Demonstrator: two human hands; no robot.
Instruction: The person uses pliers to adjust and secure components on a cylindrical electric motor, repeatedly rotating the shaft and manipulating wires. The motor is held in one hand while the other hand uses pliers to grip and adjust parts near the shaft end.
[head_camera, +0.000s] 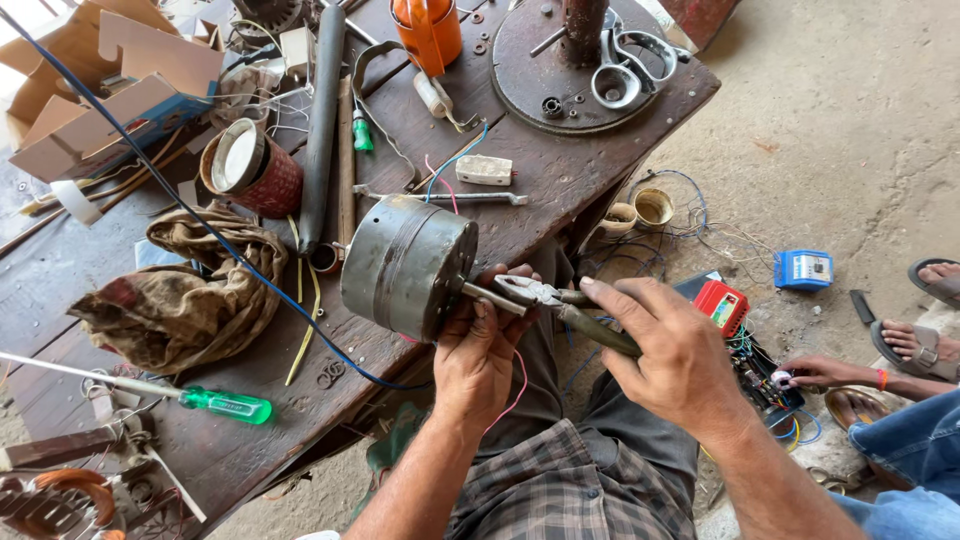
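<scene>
Right hand (672, 352) closed around dark-handled steel pliers (560, 305), tips at the shaft of a grey cylindrical metal motor (405, 265); left hand (478, 352) grips below that shaft.

Even, soft daylight; shadows under the motor (405, 267) are faint. Focus is sharp around it. Frame edges bend slightly outward from it.

Torn cardboard box (95, 85) top-left on bench; red meter's pale screen (722, 310) on floor.
</scene>
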